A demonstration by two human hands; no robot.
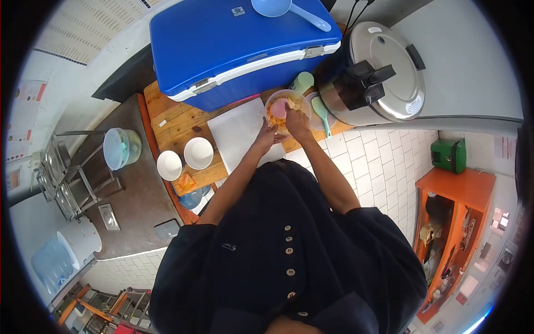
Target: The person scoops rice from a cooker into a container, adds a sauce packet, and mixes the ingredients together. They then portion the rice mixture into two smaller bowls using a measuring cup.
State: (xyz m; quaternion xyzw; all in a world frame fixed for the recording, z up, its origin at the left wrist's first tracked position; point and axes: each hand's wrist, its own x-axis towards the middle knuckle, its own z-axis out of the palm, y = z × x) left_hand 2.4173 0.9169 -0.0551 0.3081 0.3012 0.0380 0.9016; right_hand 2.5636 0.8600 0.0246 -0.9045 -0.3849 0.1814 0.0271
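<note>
A see-through plastic bowl (pixel 303 97) holds yellow and orange food, finely cut by its look. My right hand (pixel 297 121) reaches over its near side, fingers closed on a pink scoop (pixel 277 109) that sits in the food. At the bowl's near left my left hand (pixel 266 138) steadies it, with thumb and fingers around its side. The scoop's handle is mostly hidden under my right hand. A white sheet or board (pixel 236 133) lies left of the bowl. Just right of the bowl, a pale green spoon (pixel 321 114) rests on a round lid or dish.
Behind stands a blue cooler box (pixel 239 50) with a light blue ladle (pixel 303 15) on top. A large steel pot (pixel 384 72) is at the right, a green cup (pixel 303 82) beside it. Two white paper tubs (pixel 198 153) and an orange packet (pixel 184 183) lie left.
</note>
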